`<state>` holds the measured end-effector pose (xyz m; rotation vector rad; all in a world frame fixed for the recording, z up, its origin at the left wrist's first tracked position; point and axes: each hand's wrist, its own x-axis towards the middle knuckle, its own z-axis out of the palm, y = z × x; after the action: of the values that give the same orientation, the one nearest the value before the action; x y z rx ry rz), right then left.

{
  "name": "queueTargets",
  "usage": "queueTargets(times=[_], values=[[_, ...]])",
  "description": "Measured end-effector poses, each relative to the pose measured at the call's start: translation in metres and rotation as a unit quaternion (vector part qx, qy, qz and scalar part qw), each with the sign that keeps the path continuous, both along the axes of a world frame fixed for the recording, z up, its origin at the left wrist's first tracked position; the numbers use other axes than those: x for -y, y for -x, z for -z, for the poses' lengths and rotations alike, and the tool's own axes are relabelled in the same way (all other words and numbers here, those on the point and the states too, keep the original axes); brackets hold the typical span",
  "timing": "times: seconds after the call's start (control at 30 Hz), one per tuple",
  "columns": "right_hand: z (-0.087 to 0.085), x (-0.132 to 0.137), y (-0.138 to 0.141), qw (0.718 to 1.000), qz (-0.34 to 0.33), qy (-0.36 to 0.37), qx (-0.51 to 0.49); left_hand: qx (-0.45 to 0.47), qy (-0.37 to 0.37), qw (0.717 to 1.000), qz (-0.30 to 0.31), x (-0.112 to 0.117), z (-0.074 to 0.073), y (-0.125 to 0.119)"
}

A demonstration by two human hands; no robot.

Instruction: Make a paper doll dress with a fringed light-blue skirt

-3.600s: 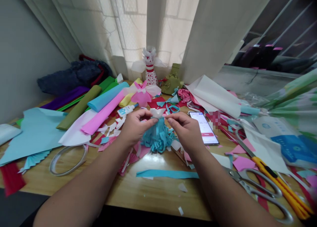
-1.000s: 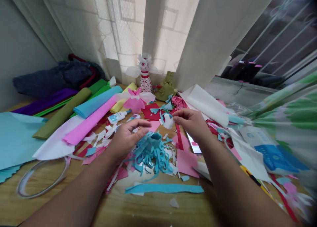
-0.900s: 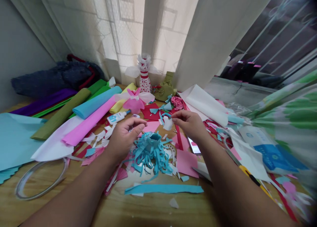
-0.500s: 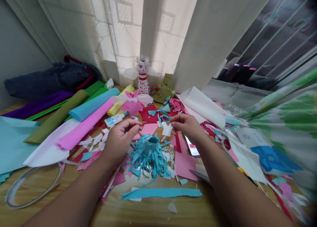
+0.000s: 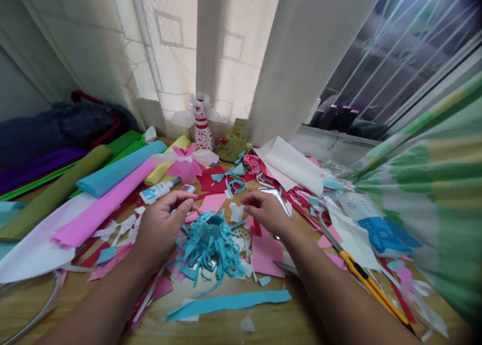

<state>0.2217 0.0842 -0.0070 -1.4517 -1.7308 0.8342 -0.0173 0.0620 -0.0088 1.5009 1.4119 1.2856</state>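
Note:
Thumb and fingertips of my right hand (image 5: pixel 265 212) are pinched at the edge of a small white paper piece (image 5: pixel 236 213). My left hand (image 5: pixel 163 222) has its thumb and fingers closed together; whatever they hold, if anything, is too small to make out. Between and just below the hands stands a blue fringed paper piece (image 5: pixel 214 244) with a round opening on top. Under my right forearm, the tip of a pair of scissors (image 5: pixel 282 266) shows over a pink paper square (image 5: pixel 266 254). A long blue paper strip (image 5: pixel 229 304) lies closest to me.
A glue bottle (image 5: pixel 156 192) and crepe paper rolls (image 5: pixel 122 169) lie at left. Behind stand a pink paper figure (image 5: pixel 185 164) and a heart-patterned bottle shape (image 5: pixel 204 134). A phone (image 5: pixel 279 199), yellow cutter (image 5: pixel 363 279) and tissue pack (image 5: pixel 376 224) are at right.
The view has swung to the right. My right hand has come down slightly, the white paper piece moving with it toward the blue fringe. My left hand stays beside the fringe.

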Motion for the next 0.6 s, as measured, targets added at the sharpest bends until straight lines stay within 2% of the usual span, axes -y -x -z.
queueTargets(times=[0.2,0.37,0.5,0.6], values=[[0.012,-0.021,0.001,0.995,0.013,-0.058,0.076,-0.016,0.013,0.999,-0.036,0.000,-0.001,0.002],[0.025,-0.039,0.001,0.989,-0.017,-0.096,0.113,-0.034,0.014,0.998,-0.046,0.000,-0.001,0.006],[0.031,-0.043,0.000,0.983,-0.040,-0.115,0.138,-0.004,0.007,0.997,-0.079,-0.001,0.000,0.009],[0.032,-0.043,-0.003,0.980,-0.059,-0.118,0.152,0.058,-0.016,0.992,-0.114,0.000,-0.002,0.009]])
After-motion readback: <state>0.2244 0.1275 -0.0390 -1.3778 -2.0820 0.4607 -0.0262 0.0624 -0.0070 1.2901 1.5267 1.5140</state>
